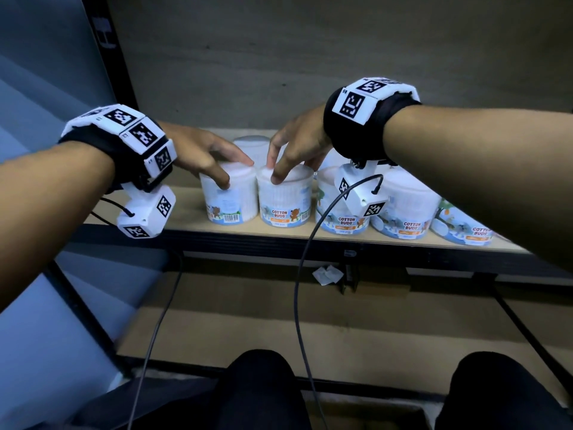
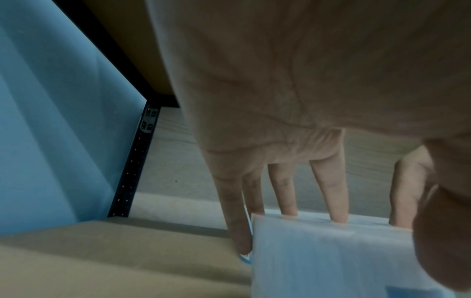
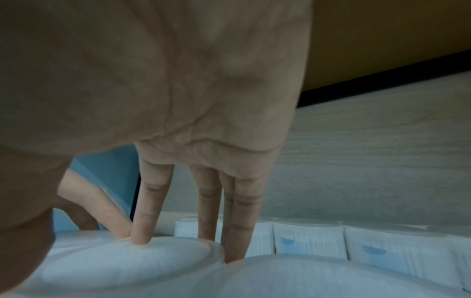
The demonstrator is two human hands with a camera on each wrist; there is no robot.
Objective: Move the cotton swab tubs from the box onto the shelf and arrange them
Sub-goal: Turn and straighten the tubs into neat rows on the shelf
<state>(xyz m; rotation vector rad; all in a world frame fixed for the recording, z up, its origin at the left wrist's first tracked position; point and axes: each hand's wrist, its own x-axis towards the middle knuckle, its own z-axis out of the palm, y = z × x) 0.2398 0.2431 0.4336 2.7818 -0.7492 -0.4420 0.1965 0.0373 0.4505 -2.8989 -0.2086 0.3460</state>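
Note:
Several white cotton swab tubs stand in rows on the wooden shelf [image 1: 183,212]. My left hand [image 1: 237,173] grips the leftmost front tub [image 1: 231,201] from above, thumb on its front and fingers over its far side. In the left wrist view that hand [image 2: 382,231] straddles the same tub [image 2: 331,262]. My right hand [image 1: 290,172] grips the neighbouring tub [image 1: 286,203] by its lid, thumb in front. In the right wrist view my right hand [image 3: 84,252] has its index tip on that tub's lid [image 3: 122,262].
More tubs [image 1: 406,212] fill the shelf to the right, and another tub [image 1: 251,145] stands behind. A black upright post [image 1: 105,57] bounds the shelf on the left. A lower shelf [image 1: 341,336] lies below. Cables [image 1: 297,274] hang from both wrists.

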